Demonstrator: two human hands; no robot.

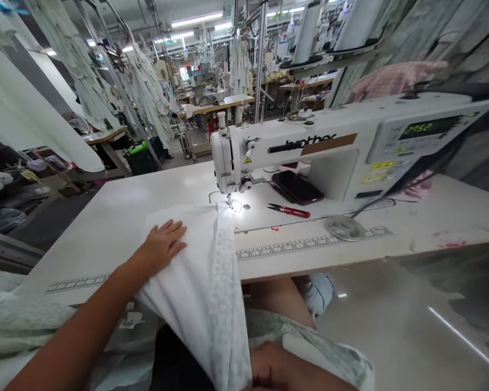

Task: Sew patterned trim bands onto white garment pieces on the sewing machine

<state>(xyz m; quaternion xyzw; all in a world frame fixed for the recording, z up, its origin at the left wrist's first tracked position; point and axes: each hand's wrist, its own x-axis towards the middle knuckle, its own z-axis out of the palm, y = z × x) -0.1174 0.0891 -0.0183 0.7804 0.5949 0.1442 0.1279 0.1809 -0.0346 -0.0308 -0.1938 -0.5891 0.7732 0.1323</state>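
Note:
A white fabric piece (187,260) with a pale green patterned band (224,271) along its right edge runs from the sewing machine down over the table's front edge. Its far end lies at the needle and presser foot (230,202) of the white sewing machine (269,144). My left hand (163,245) rests flat on the fabric, left of the band, fingers stretched out. Low in the view, my right hand (271,365) is closed on the band's edge near my lap; its fingertips are partly hidden.
Red-handled thread snips (289,210) and a dark phone (297,186) lie right of the needle. A clear round object (344,228) sits near the printed ruler (281,248) at the table's front. Patterned fabric (334,347) drapes over my lap. Thread cones (307,35) stand behind.

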